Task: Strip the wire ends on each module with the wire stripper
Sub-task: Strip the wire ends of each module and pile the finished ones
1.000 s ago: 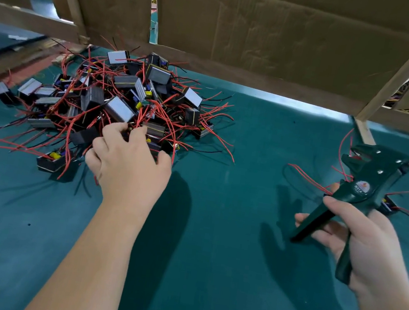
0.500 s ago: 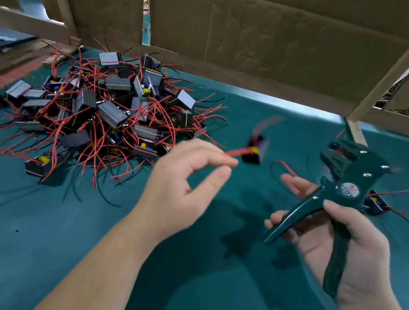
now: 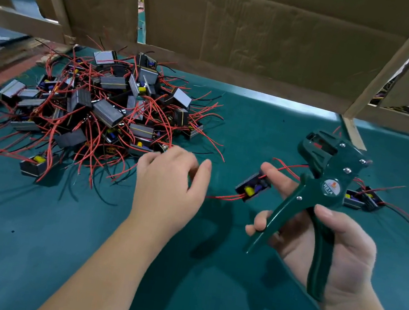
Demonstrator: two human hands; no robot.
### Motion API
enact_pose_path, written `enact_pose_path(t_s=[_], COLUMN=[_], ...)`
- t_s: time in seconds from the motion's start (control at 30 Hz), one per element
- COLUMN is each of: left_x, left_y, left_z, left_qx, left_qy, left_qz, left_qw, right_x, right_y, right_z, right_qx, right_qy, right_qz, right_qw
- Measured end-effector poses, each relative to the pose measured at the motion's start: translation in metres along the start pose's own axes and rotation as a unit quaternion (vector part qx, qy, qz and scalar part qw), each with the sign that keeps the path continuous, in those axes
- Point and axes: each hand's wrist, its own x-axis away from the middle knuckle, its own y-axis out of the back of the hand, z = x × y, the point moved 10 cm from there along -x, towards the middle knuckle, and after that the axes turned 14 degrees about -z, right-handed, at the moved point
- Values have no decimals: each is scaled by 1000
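**Item: module (image 3: pixel 252 188).** Small black open-topped case with a yellow part inside. It sits just left of the wire stripper (image 3: pixel 325 189), level with the pivot, and appears to be raised off the surface (image 3: pixel 257 115).
- Long axis: lower left to upper right, with the upper end pointing toward the stripper's head.
- Near leads (image 3: pixel 223 197): red, leaving the lower end and running left, away from the stripper.
- Far leads (image 3: pixel 289 166): red, leaving the upper end and running right to pass behind the stripper's head.

**Wire stripper.** Dark green, held upright with the handles spread. The jaws are at the top and face up and left.

**Right hand (image 3: pixel 337 254).** The grip is wrapped round the stripper's handles, thumb over the near one. One extended finger touches the module's upper end.

**Left hand (image 3: pixel 167 186).** Well left of the stripper, with the fingers curled. The near leads end at its thumb side. Whether this grip pinches them cannot be told.

**Judgement.** The far leads already lie beside the jaws, so they are probably fed first. The left hand, being nearer the free wire, would steer.

**Further out.**
- Heap of modules (image 3: pixel 103 113): far left of the stripper.
- Two modules (image 3: pixel 362 199): just right of the stripper, lying on the surface.
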Motion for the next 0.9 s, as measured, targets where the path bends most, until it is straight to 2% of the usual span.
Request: enact_pose_path(t_s=[0.07, 0.13, 0.2, 0.33, 0.47, 0.53, 0.63, 0.77, 0.9], left_x=[1, 6, 11, 13, 20, 23, 22, 14, 16], left_y=[5, -2, -13, -25, -36, -38, -39, -32, -39], left_z=[-15, -28, -32, -26, -17, -16, -8, 0, 4], left_qx=[54, 191, 304, 328, 413, 428, 420, 438, 472], left_qy=[-57, -75, -29, 34, 159, 201, 235, 250, 302], left_qz=[-15, 41, 119, 181, 244, 246, 225, 158, 161], left_qw=[997, 978, 945, 927, 863, 846, 847, 849, 813], right_x=[1, 2, 4, 6, 7, 8, 9, 7, 5], right_y=[-9, -15, -19, -29, -25, -25, -29, -24, -22], right_z=[-6, -14, -23, -32, -36, -39, -43, -44, -40], right_qx=[9, 16, 23, 48, 42, 48, 80, 75, 53], right_qy=[-18, -32, -41, -51, -75, -79, -81, -94, -83], right_qz=[27, 45, 58, 78, 74, 75, 79, 55, 47], right_qw=[999, 998, 997, 994, 994, 993, 990, 991, 994])
